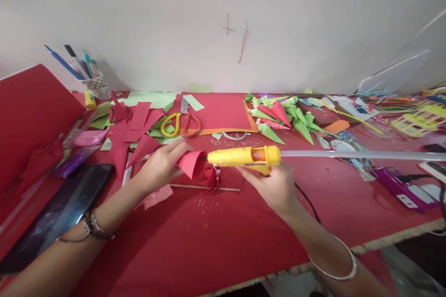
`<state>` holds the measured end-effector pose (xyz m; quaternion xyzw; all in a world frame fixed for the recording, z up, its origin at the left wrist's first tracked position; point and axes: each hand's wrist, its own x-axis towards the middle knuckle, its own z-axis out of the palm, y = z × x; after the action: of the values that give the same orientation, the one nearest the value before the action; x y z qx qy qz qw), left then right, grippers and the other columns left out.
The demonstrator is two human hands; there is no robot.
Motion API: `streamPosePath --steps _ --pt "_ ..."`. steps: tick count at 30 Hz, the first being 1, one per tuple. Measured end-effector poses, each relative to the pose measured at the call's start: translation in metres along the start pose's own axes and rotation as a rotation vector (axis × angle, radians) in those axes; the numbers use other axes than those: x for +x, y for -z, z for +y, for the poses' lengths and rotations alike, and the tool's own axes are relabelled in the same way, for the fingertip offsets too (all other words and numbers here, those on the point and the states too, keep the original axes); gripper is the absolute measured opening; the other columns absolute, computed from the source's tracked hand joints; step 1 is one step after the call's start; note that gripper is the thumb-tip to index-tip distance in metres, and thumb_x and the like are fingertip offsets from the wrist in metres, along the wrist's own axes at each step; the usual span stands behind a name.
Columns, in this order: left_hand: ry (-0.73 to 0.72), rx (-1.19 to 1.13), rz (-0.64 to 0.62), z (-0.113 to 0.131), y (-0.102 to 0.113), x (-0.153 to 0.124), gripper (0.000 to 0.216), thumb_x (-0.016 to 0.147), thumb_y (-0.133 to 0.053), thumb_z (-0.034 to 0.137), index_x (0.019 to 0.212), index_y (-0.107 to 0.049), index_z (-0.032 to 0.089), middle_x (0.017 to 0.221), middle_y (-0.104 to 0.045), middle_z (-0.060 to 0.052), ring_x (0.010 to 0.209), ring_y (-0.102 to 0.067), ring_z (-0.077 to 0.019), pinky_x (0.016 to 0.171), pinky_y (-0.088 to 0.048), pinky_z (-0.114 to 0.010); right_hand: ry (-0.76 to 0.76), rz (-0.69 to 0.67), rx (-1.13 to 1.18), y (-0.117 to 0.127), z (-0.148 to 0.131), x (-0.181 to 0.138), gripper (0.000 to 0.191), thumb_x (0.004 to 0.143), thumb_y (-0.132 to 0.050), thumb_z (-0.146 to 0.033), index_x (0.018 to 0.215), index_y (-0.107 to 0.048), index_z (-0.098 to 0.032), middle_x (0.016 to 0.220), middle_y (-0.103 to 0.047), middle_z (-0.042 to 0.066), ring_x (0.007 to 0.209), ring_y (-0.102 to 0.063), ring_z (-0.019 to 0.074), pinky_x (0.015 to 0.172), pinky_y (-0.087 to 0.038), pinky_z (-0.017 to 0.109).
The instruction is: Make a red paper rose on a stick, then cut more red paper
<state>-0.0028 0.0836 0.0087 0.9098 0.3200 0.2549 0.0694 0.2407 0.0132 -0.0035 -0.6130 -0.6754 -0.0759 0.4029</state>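
My right hand (272,185) grips the handle of a yellow glue gun (244,156), held level with its nozzle pointing left. A long clear glue stick (358,154) sticks out of its back to the right. The nozzle touches a rolled red paper piece (195,167) that my left hand (162,163) pinches by its left side, just above the red table (223,241). A thin wooden stick (205,188) lies on the table under the paper.
Red and green paper scraps (135,125) and yellow-handled scissors (177,123) lie behind my left hand. Green and red paper cones (278,118) lie at the back. A pen cup (95,84) stands back left, a dark tablet (59,213) front left, a purple power strip (406,190) right.
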Motion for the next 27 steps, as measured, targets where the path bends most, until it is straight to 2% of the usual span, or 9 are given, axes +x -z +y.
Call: streamPosePath --steps 10,16,19,23,27 --pt "0.055 -0.070 -0.243 -0.0005 -0.0044 -0.0023 0.009 0.084 -0.042 0.026 0.086 -0.037 0.018 0.077 -0.053 -0.003 0.064 -0.050 -0.0126 0.056 -0.041 -0.023 0.088 0.132 -0.069 -0.0013 0.0039 0.0007 0.029 0.068 -0.062 -0.042 0.055 -0.052 -0.018 0.043 -0.054 0.000 0.038 -0.050 0.0130 0.040 -0.039 0.025" --pt "0.150 -0.003 -0.298 0.0006 -0.0029 -0.0016 0.009 0.082 -0.045 0.025 0.086 -0.040 0.019 0.076 -0.055 -0.002 0.065 -0.053 -0.0137 0.054 -0.039 -0.022 0.137 0.158 -0.071 -0.0015 0.0040 0.0020 0.026 0.068 -0.062 -0.041 0.061 -0.053 -0.017 0.046 -0.056 0.000 0.040 -0.053 0.0143 0.040 -0.039 0.025" --pt "0.142 0.053 -0.324 0.0013 -0.0014 0.0005 0.009 0.082 -0.046 0.027 0.083 -0.043 0.018 0.070 -0.054 0.000 0.062 -0.053 -0.0139 0.051 -0.037 -0.022 0.146 0.163 -0.086 -0.0020 0.0046 0.0021 0.022 0.068 -0.061 -0.036 0.061 -0.052 -0.018 0.045 -0.055 0.000 0.040 -0.052 0.0142 0.040 -0.038 0.025" --pt "0.088 0.088 -0.321 0.0010 0.0009 0.0026 0.023 0.082 -0.045 0.040 0.076 -0.045 0.018 0.063 -0.052 0.001 0.057 -0.050 -0.0135 0.048 -0.035 -0.022 0.150 0.172 -0.102 -0.0031 0.0055 0.0020 0.014 0.068 -0.057 -0.027 0.059 -0.050 -0.019 0.043 -0.051 -0.002 0.037 -0.047 0.0124 0.039 -0.036 0.025" --pt "0.082 0.110 -0.316 -0.0030 0.0028 0.0016 0.030 0.082 -0.043 0.045 0.083 -0.050 0.017 0.063 -0.052 0.001 0.055 -0.050 -0.0135 0.048 -0.036 -0.022 0.149 0.161 -0.140 -0.0029 0.0055 0.0028 0.011 0.067 -0.052 -0.024 0.058 -0.049 -0.019 0.042 -0.049 -0.002 0.038 -0.046 0.0123 0.039 -0.034 0.024"
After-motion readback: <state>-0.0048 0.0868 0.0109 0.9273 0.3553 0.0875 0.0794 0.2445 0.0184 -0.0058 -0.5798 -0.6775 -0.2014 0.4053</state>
